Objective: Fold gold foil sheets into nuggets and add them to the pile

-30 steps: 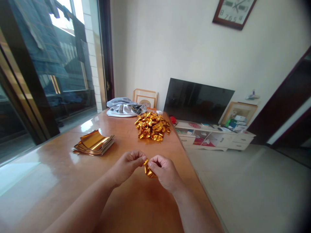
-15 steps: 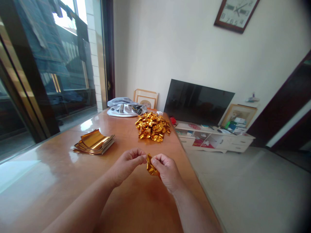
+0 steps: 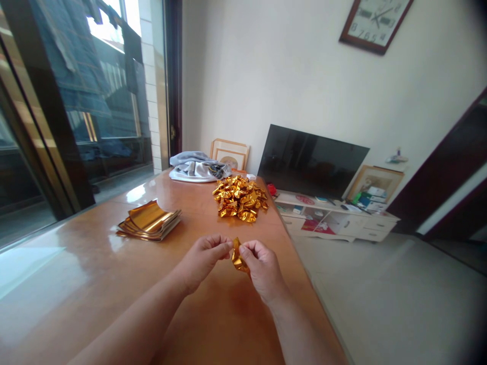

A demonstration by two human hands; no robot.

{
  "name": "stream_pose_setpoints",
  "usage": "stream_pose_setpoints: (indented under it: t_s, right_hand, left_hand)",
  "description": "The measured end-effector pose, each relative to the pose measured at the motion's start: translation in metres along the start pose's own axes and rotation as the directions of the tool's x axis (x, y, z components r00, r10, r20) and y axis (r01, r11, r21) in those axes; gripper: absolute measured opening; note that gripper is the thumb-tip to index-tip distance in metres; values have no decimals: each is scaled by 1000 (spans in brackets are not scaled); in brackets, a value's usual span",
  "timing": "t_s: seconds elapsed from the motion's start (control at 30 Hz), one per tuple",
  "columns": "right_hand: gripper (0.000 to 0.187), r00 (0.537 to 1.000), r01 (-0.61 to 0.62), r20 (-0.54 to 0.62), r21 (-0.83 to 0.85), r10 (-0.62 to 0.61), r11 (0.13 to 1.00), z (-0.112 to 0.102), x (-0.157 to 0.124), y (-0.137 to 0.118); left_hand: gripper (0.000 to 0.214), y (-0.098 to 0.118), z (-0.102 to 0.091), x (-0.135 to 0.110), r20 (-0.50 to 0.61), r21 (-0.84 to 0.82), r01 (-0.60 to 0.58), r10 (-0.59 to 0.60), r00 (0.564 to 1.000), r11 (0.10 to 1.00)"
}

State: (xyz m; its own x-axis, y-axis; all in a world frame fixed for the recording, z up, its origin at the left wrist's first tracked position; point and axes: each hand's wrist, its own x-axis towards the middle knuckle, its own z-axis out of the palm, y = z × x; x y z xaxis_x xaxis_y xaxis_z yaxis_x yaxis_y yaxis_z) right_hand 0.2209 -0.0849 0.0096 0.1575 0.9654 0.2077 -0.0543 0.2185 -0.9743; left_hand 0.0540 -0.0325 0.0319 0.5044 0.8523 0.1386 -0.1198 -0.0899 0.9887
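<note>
A piece of folded gold foil paper [image 3: 238, 258] is held above the table, between my two hands. My right hand [image 3: 262, 266] pinches it from the right, thumb on top. My left hand [image 3: 209, 256] is closed, its thumb and forefinger pinching the foil's left edge. Beyond them lies a heap of folded gold foil pieces [image 3: 239, 198]. To the left rests a stack of flat gold foil sheets [image 3: 149, 220], the top ones curling up.
The brown table [image 3: 213, 319] ends along its right edge. At its far end sit a grey cloth bundle [image 3: 198, 167] and a picture frame [image 3: 230, 152]. A television [image 3: 312, 161] stands beyond, above a low white cabinet [image 3: 342, 220]. Glass doors are on the left.
The view has shifted slightly. Both hands stay pinched on the gold foil piece, whose body looks a little narrower now. The heap and the stack have not changed.
</note>
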Motion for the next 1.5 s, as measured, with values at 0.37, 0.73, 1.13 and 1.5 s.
stream_pose_setpoints:
  t_s: [0.37,0.73,1.13,1.5]
  right_hand:
    - [27,989,141,-33,-147,-147,979,4,-2,4]
    - [22,945,216,-148,-383,-290,898,2,0,11]
    - [21,945,213,-138,-427,-296,879,2,0,16]
    - [23,954,211,-110,-413,-278,886,3,-2,12]
  left_hand:
    - [21,-2,12,1,-177,-40,-4,-3,984,999]
    - [21,-16,17,3,-286,407,-139,271,919,903]
    - [19,-19,16,3,-249,523,-143,311,917,840]
    - [17,-17,18,3,-228,452,-145,271,935,880]
